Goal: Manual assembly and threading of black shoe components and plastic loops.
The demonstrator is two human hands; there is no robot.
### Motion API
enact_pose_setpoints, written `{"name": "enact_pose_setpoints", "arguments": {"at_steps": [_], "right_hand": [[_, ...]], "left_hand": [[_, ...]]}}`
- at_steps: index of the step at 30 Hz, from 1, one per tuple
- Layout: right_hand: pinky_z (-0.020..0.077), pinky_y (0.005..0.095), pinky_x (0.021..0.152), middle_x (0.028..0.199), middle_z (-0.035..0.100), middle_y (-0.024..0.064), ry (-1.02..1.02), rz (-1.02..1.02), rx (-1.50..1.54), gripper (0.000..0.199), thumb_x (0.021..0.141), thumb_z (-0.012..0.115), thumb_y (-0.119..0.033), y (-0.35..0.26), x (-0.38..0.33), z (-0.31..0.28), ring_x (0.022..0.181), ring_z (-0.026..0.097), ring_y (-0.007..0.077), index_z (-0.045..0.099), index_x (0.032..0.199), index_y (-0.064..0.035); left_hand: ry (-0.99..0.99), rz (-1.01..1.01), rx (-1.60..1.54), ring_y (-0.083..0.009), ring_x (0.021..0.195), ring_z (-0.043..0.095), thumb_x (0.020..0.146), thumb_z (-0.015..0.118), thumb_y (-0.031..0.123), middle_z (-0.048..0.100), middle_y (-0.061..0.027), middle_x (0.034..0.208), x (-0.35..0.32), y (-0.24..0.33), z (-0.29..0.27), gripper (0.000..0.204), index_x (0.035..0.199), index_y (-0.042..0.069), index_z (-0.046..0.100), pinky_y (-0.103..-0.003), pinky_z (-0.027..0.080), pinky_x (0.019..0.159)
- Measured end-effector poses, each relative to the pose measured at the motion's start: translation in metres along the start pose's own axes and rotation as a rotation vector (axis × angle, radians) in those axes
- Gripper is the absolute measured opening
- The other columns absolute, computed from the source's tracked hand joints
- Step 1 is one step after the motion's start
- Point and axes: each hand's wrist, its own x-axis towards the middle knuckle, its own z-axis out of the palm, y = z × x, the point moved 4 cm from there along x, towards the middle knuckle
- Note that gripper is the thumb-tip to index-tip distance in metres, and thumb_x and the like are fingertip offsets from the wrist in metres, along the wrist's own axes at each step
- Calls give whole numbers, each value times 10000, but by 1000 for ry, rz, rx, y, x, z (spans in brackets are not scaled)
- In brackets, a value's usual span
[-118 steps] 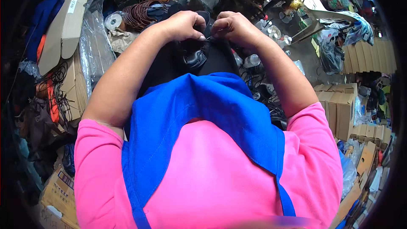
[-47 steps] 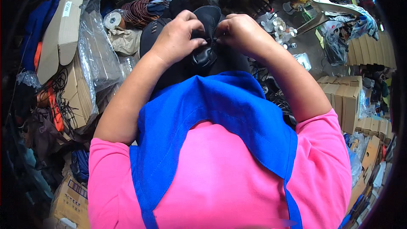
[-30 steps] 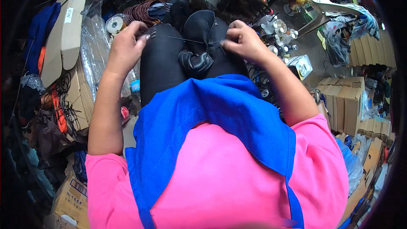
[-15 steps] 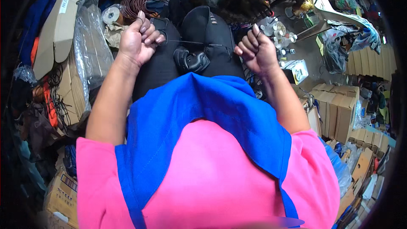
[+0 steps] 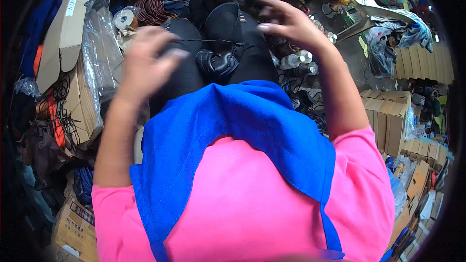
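Between my thighs rests a black padded item that looks like a shoe [image 5: 217, 64], its rounded opening toward me. A thin dark thread [image 5: 206, 40] runs across it from side to side. My left hand [image 5: 149, 60], smeared by motion, is left of the shoe near one end of the thread, its thumb apart from the fingers. Beyond and to the right, my right hand [image 5: 286, 22] is raised with fingers stretched and spread, holding nothing I can see. A blue apron [image 5: 233, 102] covers my lap.
Several small bottles [image 5: 291, 61] stand on the floor to the right. Cardboard sheets [image 5: 68, 29] and plastic wrapping [image 5: 104, 48] lean at the left, near a coil of brown cord [image 5: 158, 7]. Cardboard boxes [image 5: 388, 121] and a plastic bag [image 5: 381, 53] are at the right.
Both hands were closed and held wide apart, with the thread between them. Now their fingers have loosened; the right has moved inward and away from me, the left slightly inward and nearer.
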Motion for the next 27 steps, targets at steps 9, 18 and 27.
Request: {"name": "enact_pose_setpoints", "arguments": {"at_steps": [9,18,27], "right_hand": [[465,326,604,687,619,96,97,-7,-396,393,707,786,-332,-9,31,24,650,589,146,604,837,-9],[480,335,630,710,626,108,226,132,-33,413,668,801,-364,30,22,41,655,589,202,600,766,-16],[471,382,652,760,611,176,-46,-99,-263,350,808,675,-345,-10,-13,43,708,603,285,632,860,-1]], "left_hand": [[-163,331,40,-308,771,610,664,760,258,595,-109,815,10,56,74,352,898,46,606,-391,493,683],[-265,216,-279,-279,772,622,692,769,252,624,-129,853,15,39,78,360,952,29,659,-341,489,697],[-225,147,-420,-271,1121,501,785,657,167,528,-134,1133,76,31,99,358,1127,70,608,-355,391,976]]}}
